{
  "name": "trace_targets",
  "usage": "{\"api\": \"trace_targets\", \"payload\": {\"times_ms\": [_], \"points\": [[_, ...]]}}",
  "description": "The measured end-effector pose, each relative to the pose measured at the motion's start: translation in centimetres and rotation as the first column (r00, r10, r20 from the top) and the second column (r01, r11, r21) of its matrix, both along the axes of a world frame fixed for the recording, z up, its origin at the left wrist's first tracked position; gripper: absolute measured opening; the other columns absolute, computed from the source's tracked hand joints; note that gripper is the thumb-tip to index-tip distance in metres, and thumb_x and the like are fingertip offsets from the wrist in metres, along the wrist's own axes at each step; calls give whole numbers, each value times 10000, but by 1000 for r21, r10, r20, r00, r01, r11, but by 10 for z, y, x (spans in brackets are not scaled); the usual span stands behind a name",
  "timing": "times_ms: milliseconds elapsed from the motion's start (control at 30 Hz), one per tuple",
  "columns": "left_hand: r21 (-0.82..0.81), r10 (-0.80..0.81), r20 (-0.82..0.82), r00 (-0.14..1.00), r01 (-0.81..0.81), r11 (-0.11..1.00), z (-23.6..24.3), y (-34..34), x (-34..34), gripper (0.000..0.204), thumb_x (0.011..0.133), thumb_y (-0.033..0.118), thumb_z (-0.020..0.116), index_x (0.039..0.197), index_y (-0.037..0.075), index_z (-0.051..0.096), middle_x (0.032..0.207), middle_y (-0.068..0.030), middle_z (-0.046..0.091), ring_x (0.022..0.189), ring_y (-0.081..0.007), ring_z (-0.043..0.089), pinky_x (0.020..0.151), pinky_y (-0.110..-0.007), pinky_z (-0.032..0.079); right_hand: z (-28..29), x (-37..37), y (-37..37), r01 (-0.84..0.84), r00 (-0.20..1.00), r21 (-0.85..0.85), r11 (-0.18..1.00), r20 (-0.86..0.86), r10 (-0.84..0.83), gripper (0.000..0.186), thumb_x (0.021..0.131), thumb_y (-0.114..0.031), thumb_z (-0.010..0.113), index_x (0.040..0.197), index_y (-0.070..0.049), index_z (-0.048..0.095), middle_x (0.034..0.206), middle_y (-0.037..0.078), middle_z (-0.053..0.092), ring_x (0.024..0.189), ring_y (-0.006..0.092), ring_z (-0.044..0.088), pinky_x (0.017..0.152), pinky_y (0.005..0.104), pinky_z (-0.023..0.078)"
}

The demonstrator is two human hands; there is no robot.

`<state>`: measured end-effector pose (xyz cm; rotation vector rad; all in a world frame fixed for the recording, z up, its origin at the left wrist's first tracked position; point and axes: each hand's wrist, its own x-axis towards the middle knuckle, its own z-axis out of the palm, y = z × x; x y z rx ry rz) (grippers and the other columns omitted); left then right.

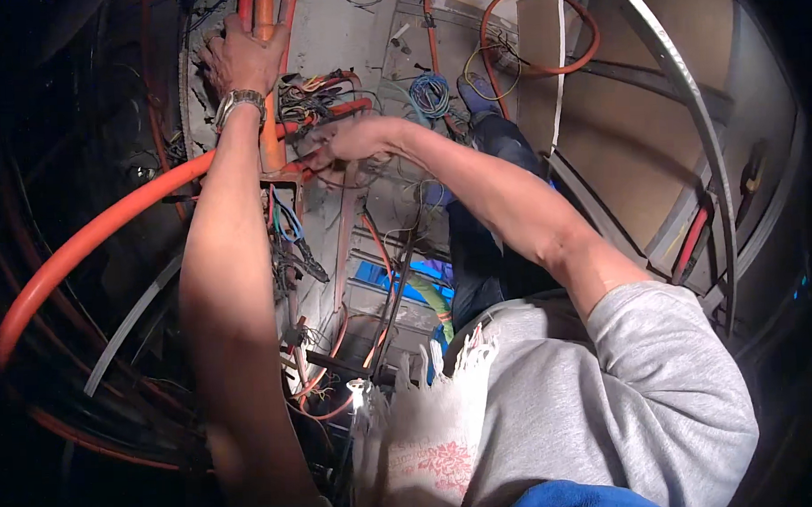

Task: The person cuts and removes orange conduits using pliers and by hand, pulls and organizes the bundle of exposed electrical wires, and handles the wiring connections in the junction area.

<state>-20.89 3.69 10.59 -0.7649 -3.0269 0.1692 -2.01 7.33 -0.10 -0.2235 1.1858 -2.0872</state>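
My left hand (243, 55), with a metal wristband, grips a bundle of upright orange conduit pipes (264, 17) against a grey wall at the top left. My right hand (353, 141) reaches across to a tangle of coloured wires (307, 96) beside the same pipes, its fingers pinched on the wires next to a short orange conduit stub (352, 106). Both forearms come up from the lower edge; the right one has a grey sleeve.
A thick orange conduit (84, 242) curves off to the left. A blue wire coil (430, 93) and an orange loop (541, 34) hang on the wall. More loose wires (289, 231) dangle below. A curved metal strip (686, 92) runs on the right. A fringed white cloth (430, 431) lies at the bottom.
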Motion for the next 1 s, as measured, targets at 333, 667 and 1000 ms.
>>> {"api": "trace_targets", "payload": {"times_ms": [333,667,1000], "points": [[10,21,-56,998,-21,1000,3,-2,3,855,773,661,718,1311,14,565,1208,-304,626,1222,-475,538,1038,-569,432,-14,74,-6,292,888,338,895,-443,-123,235,969,-203,604,1037,-3,709,923,140,721,780,245,660,680,412,561],[18,-12,-81,997,14,1000,3,-21,-6,815,772,642,723,1264,4,602,1193,-321,632,1205,-478,543,1047,-559,432,-84,127,-3,-320,809,645,694,-195,554,451,833,-234,756,1170,28,611,961,166,726,849,285,696,710,466,552],[-13,65,19,998,-65,998,5,-2,0,867,791,675,691,1377,53,546,1342,-305,530,1312,-487,454,1065,-615,410,12,12,-12,334,815,-325,885,571,-98,273,1076,-227,484,1181,-20,626,902,92,682,791,206,653,710,400,558]]}}
